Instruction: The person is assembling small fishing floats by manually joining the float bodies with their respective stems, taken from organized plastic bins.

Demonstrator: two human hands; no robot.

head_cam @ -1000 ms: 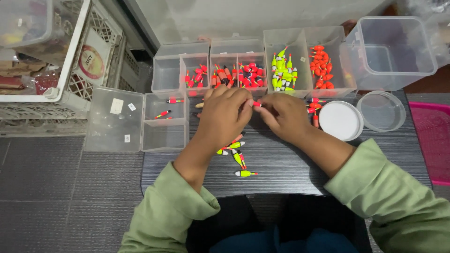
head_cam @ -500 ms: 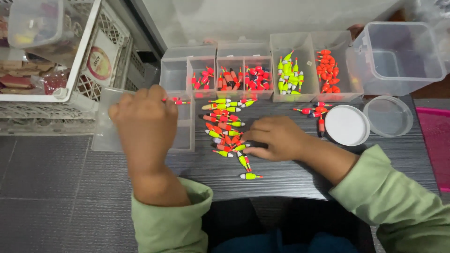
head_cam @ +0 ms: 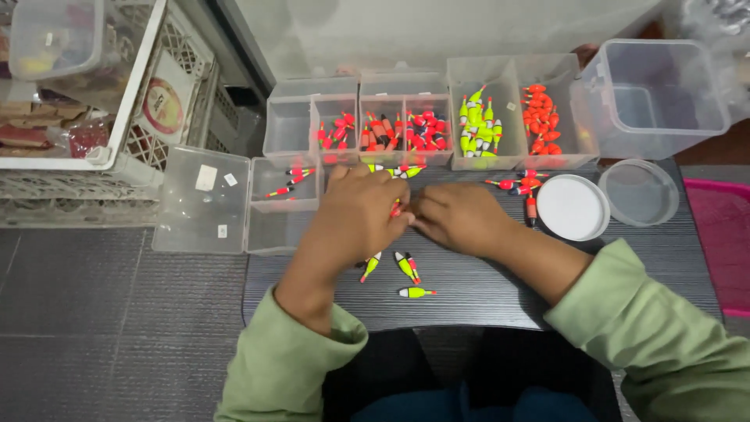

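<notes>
At the far left of the head view we see a white wire basket [head_cam: 168, 86] holding a flat package with a round red-and-white label [head_cam: 162, 105], and beside it on the floor a clear lid [head_cam: 205, 202] with small white square stickers. Along the back of the dark table [head_cam: 484, 293] stands a row of clear compartment boxes [head_cam: 355, 117] — red floats in the middle cells, yellow-green ones [head_cam: 476, 125] in the next box, orange ones [head_cam: 541, 117] in the one after. To the right sit an empty clear tub [head_cam: 656, 94], a round white lid [head_cam: 573, 206] and a round clear lid [head_cam: 641, 191]; a pink tray [head_cam: 723, 234] lies at the table's right edge. A smaller clear box [head_cam: 285, 203] with two or three floats stands just beside our left hand.

Our left hand [head_cam: 355, 215] and right hand [head_cam: 461, 217] meet over a pile of small fishing floats [head_cam: 406, 267] in the middle of the table, fingertips touching between them. Both hands are curled, palms down, covering most of the pile — a bit of red shows at the left fingertips [head_cam: 396, 209], but we cannot tell whether either hand truly pinches a float. The loose floats below the hands are slim, yellow-green with red tips.
</notes>
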